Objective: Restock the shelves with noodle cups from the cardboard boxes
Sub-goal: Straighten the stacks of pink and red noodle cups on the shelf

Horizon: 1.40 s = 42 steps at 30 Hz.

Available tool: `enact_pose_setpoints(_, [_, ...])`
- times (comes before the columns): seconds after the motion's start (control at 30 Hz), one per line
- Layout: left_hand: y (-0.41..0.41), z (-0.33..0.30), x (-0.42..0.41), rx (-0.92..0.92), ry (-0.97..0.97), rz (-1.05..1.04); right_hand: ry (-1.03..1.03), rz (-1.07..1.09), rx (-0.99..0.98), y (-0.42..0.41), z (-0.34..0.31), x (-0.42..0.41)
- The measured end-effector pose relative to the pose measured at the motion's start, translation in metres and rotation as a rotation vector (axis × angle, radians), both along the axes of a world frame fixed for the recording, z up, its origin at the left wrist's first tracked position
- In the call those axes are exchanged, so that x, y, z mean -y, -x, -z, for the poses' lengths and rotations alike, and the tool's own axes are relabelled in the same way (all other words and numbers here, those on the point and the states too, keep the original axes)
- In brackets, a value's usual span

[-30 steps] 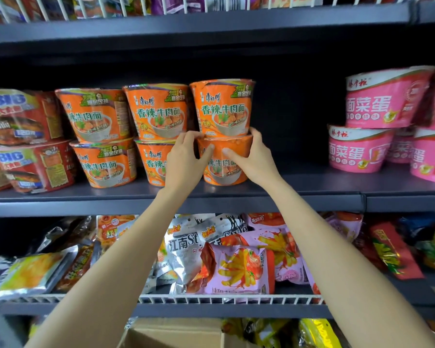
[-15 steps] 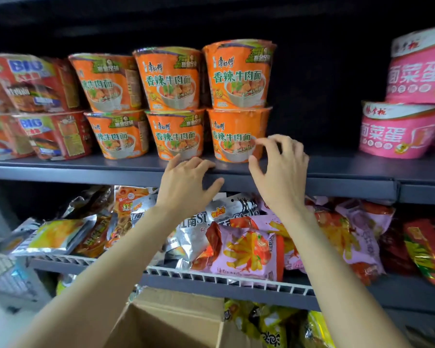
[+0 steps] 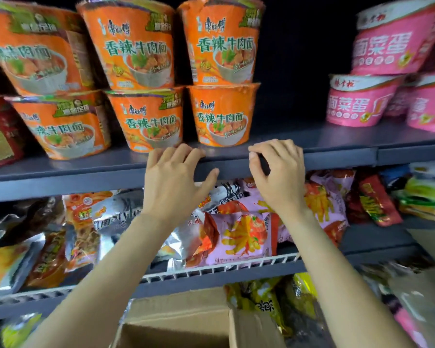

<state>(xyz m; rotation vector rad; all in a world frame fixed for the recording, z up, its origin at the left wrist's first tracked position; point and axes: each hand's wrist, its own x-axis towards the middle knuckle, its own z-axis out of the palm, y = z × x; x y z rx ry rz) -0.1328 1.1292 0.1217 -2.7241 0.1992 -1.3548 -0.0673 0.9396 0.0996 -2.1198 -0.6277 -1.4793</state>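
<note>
Orange noodle cups stand two high in three stacks on the grey shelf (image 3: 312,136). The rightmost stack has a lower cup (image 3: 222,114) and an upper cup (image 3: 221,41). My left hand (image 3: 172,179) hovers just in front of the shelf edge below the cups, fingers loosely curled, holding nothing. My right hand (image 3: 279,172) is beside it at the shelf lip, fingers bent, also empty. Neither hand touches a cup. An open cardboard box (image 3: 186,320) sits low, below my arms.
Pink noodle cups (image 3: 357,101) are stacked at the right of the same shelf, with a dark gap between them and the orange ones. Red cups (image 3: 0,129) stand at far left. Snack bags (image 3: 239,237) fill the wire-fronted shelf below.
Both hands let go of the lower right orange cup and drew back down to the shelf edge. The camera moved closer and lower.
</note>
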Motion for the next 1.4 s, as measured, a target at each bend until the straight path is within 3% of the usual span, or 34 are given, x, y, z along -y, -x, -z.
enact_pose_setpoints(0.17, [0.005, -0.017, -0.002, -0.189, -0.011, 0.079, 0.010, 0.015, -0.203, 0.018, -0.009, 0.000])
enact_pose_setpoints(0.3, [0.004, -0.037, -0.008, -0.324, -0.036, 0.117, 0.146, 0.066, -0.505, 0.039, -0.025, 0.001])
enact_pose_setpoints(0.37, [0.006, -0.053, -0.004, -0.409, 0.023, 0.143, 0.215, 0.040, -0.632, 0.053, -0.042, 0.011])
enact_pose_setpoints(0.47, [0.016, -0.083, 0.019, -0.460, 0.177, 0.246, 0.159, -0.008, -0.753, 0.078, -0.072, 0.045])
enact_pose_setpoints(0.63, [0.018, -0.119, 0.102, -0.642, 0.564, 0.561, 0.000, 0.000, -0.810, 0.084, -0.120, 0.130])
enact_pose_setpoints(0.73, [0.011, -0.128, 0.152, -0.624, 0.704, 0.734, -0.148, -0.059, -0.852, 0.067, -0.141, 0.180])
enact_pose_setpoints(0.87, [-0.012, -0.129, 0.207, -0.618, 0.827, 0.620, -0.290, -0.086, -0.859, 0.037, -0.164, 0.239])
enact_pose_setpoints(1.0, [-0.058, -0.136, 0.247, -0.723, 0.917, 0.481, -0.296, -0.108, -0.824, -0.003, -0.174, 0.267])
enact_pose_setpoints(1.17, [-0.110, -0.140, 0.275, -0.709, 0.995, 0.455, -0.297, -0.115, -0.779, -0.053, -0.162, 0.265])
enact_pose_setpoints(1.27, [-0.143, -0.136, 0.278, -0.687, 1.017, 0.445, -0.385, -0.171, -0.769, -0.080, -0.156, 0.254])
enact_pose_setpoints(1.4, [-0.191, -0.137, 0.275, -0.719, 1.185, 0.449, -0.517, -0.112, -0.727, -0.118, -0.154, 0.241])
